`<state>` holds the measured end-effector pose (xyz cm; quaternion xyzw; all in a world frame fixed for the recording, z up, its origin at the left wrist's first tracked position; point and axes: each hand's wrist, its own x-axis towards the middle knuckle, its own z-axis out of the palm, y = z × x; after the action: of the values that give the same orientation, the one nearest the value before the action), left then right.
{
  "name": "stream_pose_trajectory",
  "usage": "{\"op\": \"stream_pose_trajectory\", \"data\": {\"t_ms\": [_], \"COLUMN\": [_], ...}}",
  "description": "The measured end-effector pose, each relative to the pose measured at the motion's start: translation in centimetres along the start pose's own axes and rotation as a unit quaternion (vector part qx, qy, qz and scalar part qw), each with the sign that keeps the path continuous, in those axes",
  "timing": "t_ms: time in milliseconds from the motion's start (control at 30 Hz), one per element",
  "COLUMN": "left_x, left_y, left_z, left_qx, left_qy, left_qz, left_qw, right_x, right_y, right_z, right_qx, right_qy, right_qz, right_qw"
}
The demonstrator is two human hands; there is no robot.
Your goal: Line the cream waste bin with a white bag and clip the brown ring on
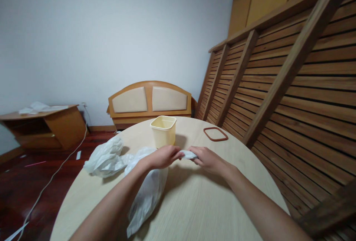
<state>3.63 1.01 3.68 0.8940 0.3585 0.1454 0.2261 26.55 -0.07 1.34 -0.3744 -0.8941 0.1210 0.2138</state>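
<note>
Between my left hand point(167, 155) and my right hand point(205, 158) is a narrow, folded white plastic bag point(189, 154). The fingers of both hands are closed on its ends, above the middle of the round table point(211, 204). Under my left wrist and forearm, a crumpled white plastic bag point(148, 194) is spread on the tabletop; whether it joins the held piece is hidden. Just behind my left hand stands an upright cream square bin point(164, 133), its top uncovered. Beyond my right hand, a brown rounded-square frame point(205, 134) lies flat.
Another bunched white plastic bag point(105, 157) sits at the table's left edge. A padded headboard point(150, 100) stands behind the table, and a slatted wooden panel point(278, 85) leans along the right. At left are a low wooden cabinet point(63, 126) and a white cable point(52, 178) on the floor.
</note>
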Motion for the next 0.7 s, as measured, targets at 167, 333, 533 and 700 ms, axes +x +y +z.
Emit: {"op": "stream_pose_trajectory", "data": {"t_ms": [167, 333, 533, 700], "left_x": [0.1, 0.2, 0.2, 0.5], "left_y": [-0.4, -0.3, -0.1, -0.2], "left_z": [-0.3, -0.5, -1.3, -1.3], "left_qx": [-0.135, -0.331, -0.433, -0.437], "left_qy": [0.043, 0.077, 0.112, 0.182], "left_qz": [0.015, 0.051, 0.037, 0.031], "left_qw": [0.990, 0.939, 0.894, 0.880], "right_x": [-0.1, 0.0, 0.4, 1.1], "right_y": [0.5, 1.4, 2.1, 0.9], "right_z": [-0.2, 0.6, 1.7, 2.4], "right_qx": [0.038, 0.011, -0.044, -0.107], "right_qy": [0.039, 0.130, 0.197, 0.190], "right_qz": [-0.011, -0.059, -0.088, -0.072], "right_qw": [0.998, 0.990, 0.975, 0.973]}}
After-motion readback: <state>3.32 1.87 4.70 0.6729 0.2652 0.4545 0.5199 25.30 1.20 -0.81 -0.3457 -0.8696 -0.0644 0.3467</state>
